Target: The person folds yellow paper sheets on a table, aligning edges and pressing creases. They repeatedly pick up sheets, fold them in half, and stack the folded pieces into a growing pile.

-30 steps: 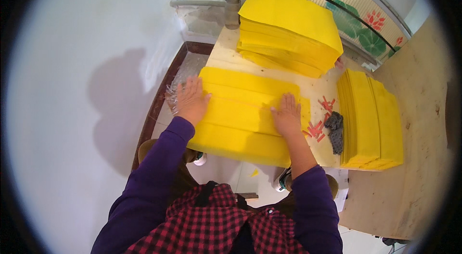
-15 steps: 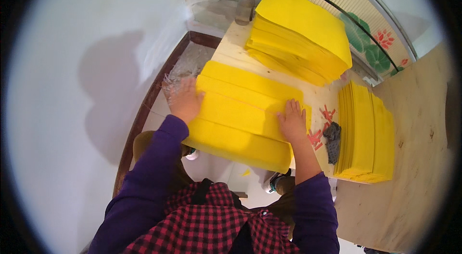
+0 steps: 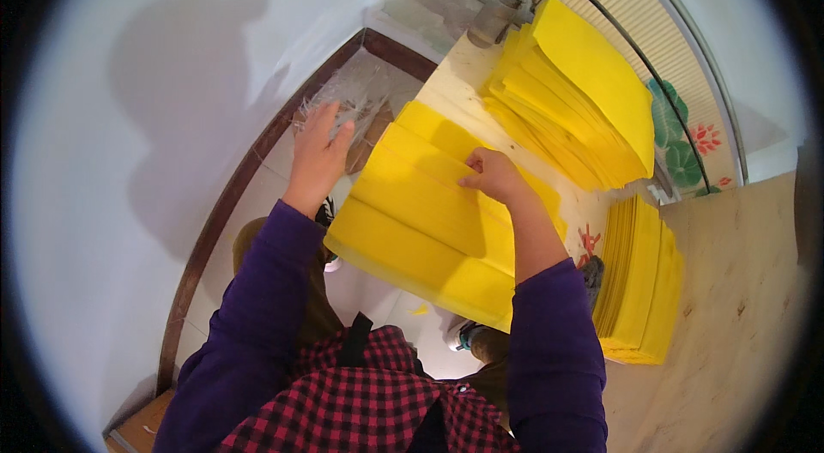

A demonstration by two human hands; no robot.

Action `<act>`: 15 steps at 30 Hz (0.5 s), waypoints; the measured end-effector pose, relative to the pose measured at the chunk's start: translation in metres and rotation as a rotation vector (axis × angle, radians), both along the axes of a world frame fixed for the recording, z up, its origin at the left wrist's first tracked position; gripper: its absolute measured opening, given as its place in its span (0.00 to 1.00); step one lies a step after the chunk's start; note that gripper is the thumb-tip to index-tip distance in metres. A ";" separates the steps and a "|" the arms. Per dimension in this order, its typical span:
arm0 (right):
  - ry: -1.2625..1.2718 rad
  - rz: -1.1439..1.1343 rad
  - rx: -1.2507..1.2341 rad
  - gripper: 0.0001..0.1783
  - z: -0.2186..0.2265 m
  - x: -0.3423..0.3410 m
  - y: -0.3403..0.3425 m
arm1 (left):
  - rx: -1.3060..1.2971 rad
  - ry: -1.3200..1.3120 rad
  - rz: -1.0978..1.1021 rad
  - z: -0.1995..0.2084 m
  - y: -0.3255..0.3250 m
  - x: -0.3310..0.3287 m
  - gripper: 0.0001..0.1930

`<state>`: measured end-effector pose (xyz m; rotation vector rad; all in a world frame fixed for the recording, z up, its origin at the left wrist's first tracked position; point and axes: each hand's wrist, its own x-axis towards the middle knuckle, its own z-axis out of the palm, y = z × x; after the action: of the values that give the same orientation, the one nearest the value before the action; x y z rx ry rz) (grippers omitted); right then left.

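Folded yellow fabric sheets (image 3: 399, 213) lie in front of me on a pale wooden table, with lengthwise fold lines and a near edge overhanging the tabletop. My left hand (image 3: 318, 153) is open beside their left edge, fingers spread and nothing in it. Over the middle of the sheets is my right hand (image 3: 496, 176), its thumb and fingertips drawn together in a pinch. Its shadow falls on the yellow fabric. Whatever those fingertips hold, if anything, is too small to make out.
A tall stack of yellow sheets (image 3: 592, 84) leans at the back, beside a clear jar (image 3: 495, 20). Another yellow stack (image 3: 639, 281) stands at right, near red strips (image 3: 589, 240) and a dark grey cloth (image 3: 592, 274). Clear plastic (image 3: 343, 97) lies by the left wall.
Both hands have lifted off the yellow sheets. The left moved off the left edge; the right came inward and went from flat to pinched. The view has shifted.
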<state>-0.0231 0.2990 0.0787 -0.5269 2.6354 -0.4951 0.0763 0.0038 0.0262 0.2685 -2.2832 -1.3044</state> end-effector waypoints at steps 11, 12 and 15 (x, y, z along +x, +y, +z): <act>0.078 0.171 -0.015 0.13 0.068 0.022 -0.004 | 0.427 0.109 -0.134 0.030 0.002 0.010 0.28; 0.083 0.150 -0.086 0.14 0.080 0.028 0.001 | 0.574 0.158 -0.191 0.035 0.003 0.014 0.28; 0.056 0.011 -0.381 0.16 0.114 0.050 0.016 | 0.753 0.299 -0.355 0.050 0.015 0.023 0.33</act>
<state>0.0271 0.3146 0.1931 -0.6763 2.5970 -1.0026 0.0993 0.0191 0.0762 -0.0940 -1.5535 -2.1892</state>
